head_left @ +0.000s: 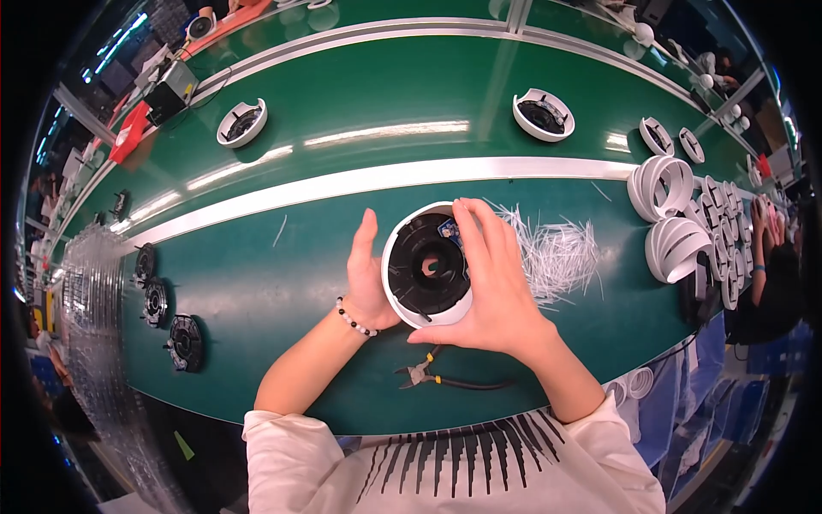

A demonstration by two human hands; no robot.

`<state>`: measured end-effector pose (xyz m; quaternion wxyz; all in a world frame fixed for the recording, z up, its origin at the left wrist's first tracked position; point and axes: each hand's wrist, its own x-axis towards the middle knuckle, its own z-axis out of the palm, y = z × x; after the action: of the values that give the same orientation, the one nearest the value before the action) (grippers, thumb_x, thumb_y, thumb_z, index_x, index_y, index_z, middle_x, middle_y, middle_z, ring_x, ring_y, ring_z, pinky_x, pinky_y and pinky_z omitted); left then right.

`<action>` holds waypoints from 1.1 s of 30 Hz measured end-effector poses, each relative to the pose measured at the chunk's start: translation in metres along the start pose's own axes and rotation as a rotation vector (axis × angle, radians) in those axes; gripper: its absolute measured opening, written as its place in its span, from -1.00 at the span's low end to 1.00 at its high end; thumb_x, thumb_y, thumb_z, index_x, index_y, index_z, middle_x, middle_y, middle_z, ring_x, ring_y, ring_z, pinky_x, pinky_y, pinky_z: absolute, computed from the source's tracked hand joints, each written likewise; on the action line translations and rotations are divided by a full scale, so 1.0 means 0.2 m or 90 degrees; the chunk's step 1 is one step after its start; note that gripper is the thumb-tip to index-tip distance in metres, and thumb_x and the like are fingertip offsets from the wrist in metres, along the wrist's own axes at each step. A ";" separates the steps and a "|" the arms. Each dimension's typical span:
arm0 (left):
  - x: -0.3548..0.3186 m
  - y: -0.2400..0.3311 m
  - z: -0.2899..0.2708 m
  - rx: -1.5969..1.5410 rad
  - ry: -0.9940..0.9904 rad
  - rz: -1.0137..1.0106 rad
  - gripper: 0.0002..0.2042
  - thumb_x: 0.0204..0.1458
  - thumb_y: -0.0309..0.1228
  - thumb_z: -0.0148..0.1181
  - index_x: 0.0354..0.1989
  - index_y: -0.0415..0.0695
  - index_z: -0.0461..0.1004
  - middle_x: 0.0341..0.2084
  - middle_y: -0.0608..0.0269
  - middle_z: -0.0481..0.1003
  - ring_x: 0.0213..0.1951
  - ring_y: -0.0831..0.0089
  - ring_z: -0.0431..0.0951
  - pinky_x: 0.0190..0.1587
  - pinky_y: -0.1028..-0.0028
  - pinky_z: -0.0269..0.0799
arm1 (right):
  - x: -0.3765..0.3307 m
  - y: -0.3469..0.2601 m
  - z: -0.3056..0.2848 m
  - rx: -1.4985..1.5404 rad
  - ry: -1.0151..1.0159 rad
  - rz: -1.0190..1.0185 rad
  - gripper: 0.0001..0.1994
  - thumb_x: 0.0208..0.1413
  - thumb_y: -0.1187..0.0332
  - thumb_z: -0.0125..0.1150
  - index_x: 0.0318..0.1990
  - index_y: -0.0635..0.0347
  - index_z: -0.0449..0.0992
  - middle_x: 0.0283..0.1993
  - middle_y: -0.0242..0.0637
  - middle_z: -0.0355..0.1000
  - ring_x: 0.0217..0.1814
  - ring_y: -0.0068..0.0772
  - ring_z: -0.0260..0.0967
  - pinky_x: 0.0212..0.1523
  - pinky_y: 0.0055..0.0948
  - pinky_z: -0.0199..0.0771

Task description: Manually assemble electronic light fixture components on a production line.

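Over the middle of the green bench I hold a round white housing (390, 283) with a black disc-shaped insert (419, 291) inside it. The insert has a hole at its centre, skin showing through it, and a small blue circuit board (449, 230) near its upper right edge. My right hand (492, 287) grips the right side of the rim, fingers at the top and thumb at the bottom. On the other side my left hand (370, 283) cups the housing, its thumb pointing up and its fingers hidden behind. Below lie diagonal cutters (419, 373), jaws apart.
A pile of thin white strips (561, 257) lies right of my hands. White rings (661, 188) are stacked further right, near another person's arm (760, 278). Black round inserts (185, 343) line the left. Beyond a pale rail, white housings (545, 116) sit on a green surface.
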<state>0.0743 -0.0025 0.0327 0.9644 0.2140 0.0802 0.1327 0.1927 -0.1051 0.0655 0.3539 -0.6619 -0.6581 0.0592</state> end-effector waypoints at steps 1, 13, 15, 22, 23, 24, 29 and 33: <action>0.00 0.00 -0.01 0.001 0.000 0.001 -0.25 -0.13 0.25 -0.39 0.05 -0.15 0.14 -0.03 0.07 0.23 -0.01 0.21 0.26 0.03 0.24 0.19 | 0.01 0.00 0.00 -0.004 -0.015 -0.013 0.13 -0.73 0.05 0.44 0.09 0.40 -0.09 0.06 0.04 -0.09 0.07 0.07 -0.06 0.01 -0.11 0.02; 0.00 -0.06 -0.03 0.007 0.019 0.028 -0.56 -0.15 -0.29 -0.10 -0.07 -0.30 0.20 -0.19 0.03 0.34 -0.17 0.28 0.39 -0.09 0.34 0.33 | -0.08 0.02 0.15 0.050 0.138 0.061 0.14 -0.67 0.04 0.40 0.12 0.40 -0.16 0.11 0.10 -0.11 0.10 0.09 -0.08 0.06 -0.10 -0.06; 0.01 -0.08 -0.03 0.062 0.074 0.063 -0.46 -0.23 -0.23 -0.08 -0.03 -0.28 0.18 -0.12 0.02 0.30 -0.10 0.24 0.34 -0.02 0.30 0.26 | -0.09 0.03 0.17 0.048 0.165 0.059 0.13 -0.66 0.05 0.39 0.12 0.41 -0.15 0.11 0.11 -0.10 0.10 0.09 -0.08 0.06 -0.10 -0.07; 0.14 -0.01 0.08 -0.044 0.136 0.088 -0.46 -0.10 -0.07 -0.19 -0.07 -0.29 0.20 -0.15 0.00 0.32 -0.14 0.22 0.37 -0.05 0.29 0.29 | -0.03 0.16 0.06 0.165 0.193 -0.090 0.13 -0.58 0.14 0.45 0.16 0.32 -0.22 0.10 0.04 0.03 0.14 -0.05 -0.01 0.13 -0.21 -0.09; 0.14 0.02 0.08 -0.022 0.127 0.060 -0.47 -0.07 -0.03 -0.26 -0.12 -0.27 0.26 -0.22 0.03 0.37 -0.16 0.25 0.38 -0.07 0.30 0.30 | -0.04 0.19 0.04 0.164 0.178 -0.117 0.08 -0.54 0.24 0.44 0.16 0.31 -0.22 0.06 0.01 0.10 0.10 -0.09 0.07 0.11 -0.23 -0.05; 0.13 0.03 0.08 -0.017 0.140 0.022 -0.44 -0.06 0.00 -0.28 -0.11 -0.28 0.25 -0.20 0.02 0.36 -0.14 0.24 0.38 -0.06 0.30 0.30 | -0.06 0.22 0.04 0.162 0.163 -0.145 0.04 -0.50 0.35 0.42 0.16 0.29 -0.22 0.02 -0.02 0.16 0.05 -0.13 0.15 0.10 -0.25 -0.01; 0.11 0.08 -0.07 0.034 0.064 -0.205 -0.39 -0.07 0.02 -0.28 -0.07 -0.34 0.22 -0.35 -0.07 0.42 -0.45 0.19 0.51 -0.55 0.35 0.50 | -0.07 0.25 0.00 0.162 0.243 -0.188 -0.56 -0.47 0.54 0.31 -0.27 0.29 0.36 -0.40 -0.26 0.41 -0.26 -0.25 0.37 -0.07 -0.27 0.28; 0.10 0.08 -0.13 -0.080 0.033 -0.249 -0.41 -0.07 -0.03 -0.28 -0.09 -0.36 0.25 -0.52 -0.02 0.45 -0.64 0.29 0.49 -0.65 0.50 0.47 | -0.06 0.20 -0.04 0.166 0.259 -0.130 -0.64 -0.54 0.46 0.37 -0.44 0.29 0.41 -0.48 -0.24 0.39 -0.39 -0.26 0.38 -0.24 -0.40 0.39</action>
<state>0.0845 0.0279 0.0152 0.9810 0.1300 0.1362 -0.0473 0.2284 -0.1151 0.0453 0.5652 -0.5391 -0.6238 -0.0269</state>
